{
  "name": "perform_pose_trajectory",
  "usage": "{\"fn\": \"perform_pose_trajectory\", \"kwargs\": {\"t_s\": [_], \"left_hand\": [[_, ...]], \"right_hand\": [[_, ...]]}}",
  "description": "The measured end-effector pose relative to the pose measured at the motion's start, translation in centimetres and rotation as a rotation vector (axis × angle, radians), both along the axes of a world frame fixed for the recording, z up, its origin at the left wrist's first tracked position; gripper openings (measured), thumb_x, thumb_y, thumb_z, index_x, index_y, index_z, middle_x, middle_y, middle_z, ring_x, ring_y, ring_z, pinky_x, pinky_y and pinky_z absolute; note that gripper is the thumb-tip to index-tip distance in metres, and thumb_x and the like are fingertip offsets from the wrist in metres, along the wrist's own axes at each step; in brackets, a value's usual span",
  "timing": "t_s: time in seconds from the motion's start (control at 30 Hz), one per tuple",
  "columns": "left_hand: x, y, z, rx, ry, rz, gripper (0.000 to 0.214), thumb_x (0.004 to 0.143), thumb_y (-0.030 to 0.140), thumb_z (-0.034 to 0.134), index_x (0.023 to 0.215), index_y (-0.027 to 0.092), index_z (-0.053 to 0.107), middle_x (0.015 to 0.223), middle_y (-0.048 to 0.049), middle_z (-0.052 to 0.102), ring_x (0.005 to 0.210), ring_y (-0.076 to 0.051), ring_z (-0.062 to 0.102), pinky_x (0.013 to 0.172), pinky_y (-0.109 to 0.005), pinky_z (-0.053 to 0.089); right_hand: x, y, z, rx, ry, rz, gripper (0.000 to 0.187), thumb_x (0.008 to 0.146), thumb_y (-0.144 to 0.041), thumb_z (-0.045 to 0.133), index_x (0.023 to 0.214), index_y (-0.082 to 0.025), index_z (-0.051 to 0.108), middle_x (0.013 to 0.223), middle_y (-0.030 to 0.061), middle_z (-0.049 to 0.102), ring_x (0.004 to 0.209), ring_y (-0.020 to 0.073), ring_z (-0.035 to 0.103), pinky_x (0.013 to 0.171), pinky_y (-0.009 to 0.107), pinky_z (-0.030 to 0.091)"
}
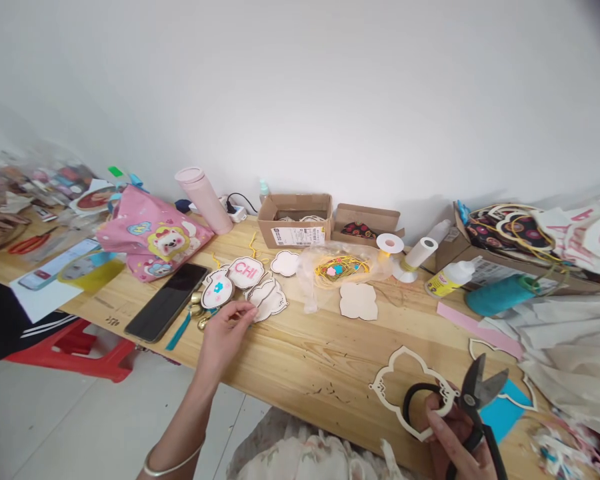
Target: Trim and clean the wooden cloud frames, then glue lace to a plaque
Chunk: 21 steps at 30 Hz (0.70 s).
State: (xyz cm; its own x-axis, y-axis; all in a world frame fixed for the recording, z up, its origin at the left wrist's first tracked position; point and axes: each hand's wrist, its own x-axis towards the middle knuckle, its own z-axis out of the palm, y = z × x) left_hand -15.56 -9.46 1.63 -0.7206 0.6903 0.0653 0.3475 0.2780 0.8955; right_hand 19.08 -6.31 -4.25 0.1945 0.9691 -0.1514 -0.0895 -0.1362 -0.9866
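My left hand (225,335) has thumb and forefinger nearly together at the edge of the blank scalloped wooden plaques (269,301); I cannot tell whether they pinch anything. Just beyond those fingertips lies the pink-lettered "CHI" plaque (246,272), with the blue-flowered plaque (218,291) beside it and brass bells (196,307) left of my fingers. My right hand (457,437) has its fingers curled around black-handled scissors (471,401), blades spread and pointing up beyond my knuckles, and also grips the scroll-cornered wooden frame (379,387), which extends leftward from my fingers.
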Motion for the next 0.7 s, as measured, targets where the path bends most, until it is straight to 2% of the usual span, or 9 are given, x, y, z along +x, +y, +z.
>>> {"fn": "perform_pose_trajectory", "kwargs": {"t_s": [0.1,0.2,0.3,0.4,0.47,0.53,0.63,0.7], "left_hand": [[-0.1,-0.5,0.2,0.200,-0.313,0.083,0.026,0.059,0.036,0.069,0.072,0.016,0.062,0.068,0.0004,0.063,0.063,-0.011,0.054,0.064,-0.023,0.044],[0.9,-0.7,0.0,0.369,-0.694,0.049,0.023,0.060,0.030,0.071,0.074,0.015,0.061,0.069,0.0012,0.061,0.060,-0.007,0.053,0.060,-0.019,0.045],[2.7,-0.4,-0.1,0.417,-1.054,-0.008,0.017,0.062,0.022,0.071,0.073,0.014,0.060,0.070,0.0014,0.059,0.056,-0.004,0.051,0.056,-0.016,0.045],[4.6,0.1,-0.1,0.402,-1.205,-0.043,0.014,0.063,0.019,0.071,0.071,0.014,0.060,0.070,0.0014,0.059,0.055,-0.003,0.051,0.055,-0.014,0.046],[5.9,0.3,-0.1,0.364,-1.117,-0.071,0.014,0.062,0.018,0.071,0.071,0.015,0.061,0.070,0.0008,0.061,0.058,-0.005,0.054,0.058,-0.015,0.047],[7.4,0.3,-0.2,0.274,-0.875,-0.168,0.012,0.063,0.017,0.070,0.072,0.016,0.063,0.070,-0.0007,0.064,0.062,-0.008,0.057,0.061,-0.018,0.047],[10.0,0.2,-0.4,0.153,-0.382,-0.470,0.006,0.069,0.017,0.065,0.074,0.017,0.066,0.075,-0.0031,0.067,0.072,-0.013,0.060,0.069,-0.024,0.047],[11.6,0.2,-0.5,0.151,-0.085,-0.682,0.009,0.074,0.018,0.059,0.078,0.020,0.066,0.079,-0.0033,0.067,0.077,-0.014,0.060,0.072,-0.027,0.047]], "right_hand": [[-0.2,0.1,0.2,-0.023,-0.012,0.027,0.025,0.049,-0.026,0.076,0.067,-0.020,0.061,0.065,0.0019,0.065,0.054,0.0178,0.059,0.047,0.028,0.049],[-0.6,0.2,0.3,-0.013,-0.018,0.003,0.024,0.051,-0.029,0.075,0.069,-0.020,0.061,0.064,0.0019,0.065,0.055,0.0186,0.059,0.049,0.029,0.049],[-0.8,0.4,0.1,0.007,0.020,0.025,0.035,0.053,-0.032,0.074,0.083,-0.020,0.062,0.065,0.0023,0.064,0.057,0.0192,0.059,0.050,0.030,0.048],[-0.9,0.5,0.3,-0.011,0.029,0.038,0.041,0.053,-0.032,0.074,0.089,-0.019,0.061,0.067,0.0036,0.064,0.058,0.0193,0.059,0.048,0.029,0.046],[-1.2,0.6,0.8,-0.029,0.034,0.020,0.037,0.052,-0.031,0.074,0.084,-0.018,0.062,0.065,0.0027,0.063,0.053,0.0168,0.056,0.044,0.027,0.044],[-1.6,0.7,1.6,-0.049,0.073,0.022,0.035,0.051,-0.032,0.074,0.080,-0.018,0.061,0.063,0.0008,0.061,0.046,0.0133,0.052,0.040,0.025,0.041],[-2.2,0.9,2.4,-0.077,0.160,0.045,0.035,0.052,-0.035,0.073,0.080,-0.017,0.060,0.063,-0.0010,0.059,0.042,0.0099,0.048,0.039,0.023,0.039],[-2.3,0.9,2.2,-0.083,0.169,0.044,0.036,0.054,-0.034,0.072,0.083,-0.017,0.060,0.062,-0.0016,0.059,0.042,0.0092,0.048,0.039,0.023,0.040]]}}
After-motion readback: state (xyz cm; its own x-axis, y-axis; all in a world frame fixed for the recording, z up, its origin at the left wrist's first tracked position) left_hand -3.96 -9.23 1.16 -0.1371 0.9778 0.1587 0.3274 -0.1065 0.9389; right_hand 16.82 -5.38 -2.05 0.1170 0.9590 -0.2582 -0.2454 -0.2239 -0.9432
